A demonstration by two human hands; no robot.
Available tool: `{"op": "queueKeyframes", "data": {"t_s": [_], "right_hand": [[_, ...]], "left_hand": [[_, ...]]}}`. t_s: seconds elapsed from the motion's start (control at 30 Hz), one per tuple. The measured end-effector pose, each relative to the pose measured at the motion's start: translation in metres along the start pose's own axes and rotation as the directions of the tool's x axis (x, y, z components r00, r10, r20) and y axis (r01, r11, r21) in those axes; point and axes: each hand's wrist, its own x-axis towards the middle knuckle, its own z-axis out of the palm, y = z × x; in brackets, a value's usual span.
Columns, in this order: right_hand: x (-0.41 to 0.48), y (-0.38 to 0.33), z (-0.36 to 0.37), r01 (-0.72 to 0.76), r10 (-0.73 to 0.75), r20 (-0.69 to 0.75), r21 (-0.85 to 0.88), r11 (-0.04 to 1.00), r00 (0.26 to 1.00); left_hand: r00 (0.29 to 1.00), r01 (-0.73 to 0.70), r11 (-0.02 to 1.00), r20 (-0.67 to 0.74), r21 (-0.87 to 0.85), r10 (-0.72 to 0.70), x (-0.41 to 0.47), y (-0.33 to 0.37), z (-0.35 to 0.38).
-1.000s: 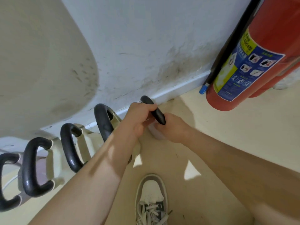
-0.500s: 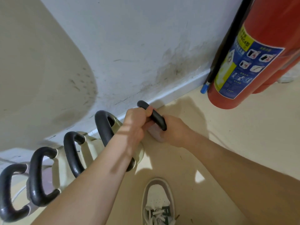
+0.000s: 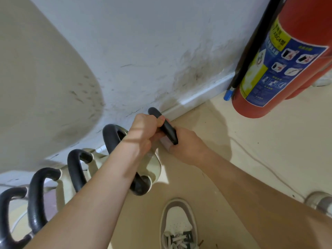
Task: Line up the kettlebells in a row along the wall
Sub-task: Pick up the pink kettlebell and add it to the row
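Both hands grip the black handle point(image 3: 166, 129) of one kettlebell close to the skirting board. My left hand point(image 3: 143, 131) wraps the far part of the handle, and my right hand point(image 3: 186, 146) holds its near end; the body of this kettlebell is mostly hidden under the hands. To its left, several cream kettlebells with black handles stand in a row along the white wall point(image 3: 161, 42): the nearest one point(image 3: 113, 139), then another point(image 3: 75, 168), then a third point(image 3: 36, 196).
A red fire extinguisher point(image 3: 280, 72) with a blue label leans by the wall at the right. My shoe point(image 3: 177, 223) is on the beige floor below the hands, and another shoe tip point(image 3: 319, 202) shows at the right edge. A big beige curved object point(image 3: 36, 87) hangs upper left.
The view has shifted slightly; both hands stay clenched on the same handle and have edged a little closer to the row and the wall.
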Motion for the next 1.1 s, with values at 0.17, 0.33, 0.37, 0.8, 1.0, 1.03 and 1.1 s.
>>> {"op": "queueKeyframes", "data": {"t_s": [0.17, 0.33, 0.37, 0.8, 1.0, 1.03, 1.1], "right_hand": [[-0.005, -0.006, 0.004, -0.003, 0.003, 0.003, -0.052, 0.999, 1.000], [-0.001, -0.004, 0.008, -0.024, 0.023, -0.011, -0.059, 0.998, 1.000], [0.000, -0.005, 0.007, -0.022, 0.022, 0.002, -0.067, 0.998, 1.000], [0.007, -0.006, -0.010, 0.009, 0.020, 0.118, -0.241, 0.970, 0.993], [0.002, -0.006, -0.007, 0.013, 0.013, 0.117, -0.217, 0.976, 0.993], [0.002, -0.006, -0.006, 0.006, 0.019, 0.113, -0.214, 0.977, 0.993], [0.001, -0.004, -0.005, 0.001, 0.021, 0.111, -0.194, 0.981, 0.994]], "left_hand": [[0.998, 0.010, 0.999, 0.055, 0.038, -0.012, 0.001, 0.000, -0.003], [0.998, -0.006, 1.000, 0.066, 0.026, 0.004, -0.005, 0.000, 0.000], [0.998, -0.010, 1.000, 0.067, 0.014, 0.009, -0.006, -0.001, 0.000], [0.989, -0.129, 0.989, -0.068, 0.075, 0.134, -0.003, -0.015, 0.001], [0.992, -0.112, 0.984, -0.036, 0.138, 0.118, -0.001, -0.009, -0.001], [0.992, -0.116, 0.978, -0.023, 0.173, 0.122, -0.003, -0.007, -0.003], [0.983, -0.182, 0.936, 0.026, 0.300, 0.183, -0.014, -0.004, -0.008]]}}
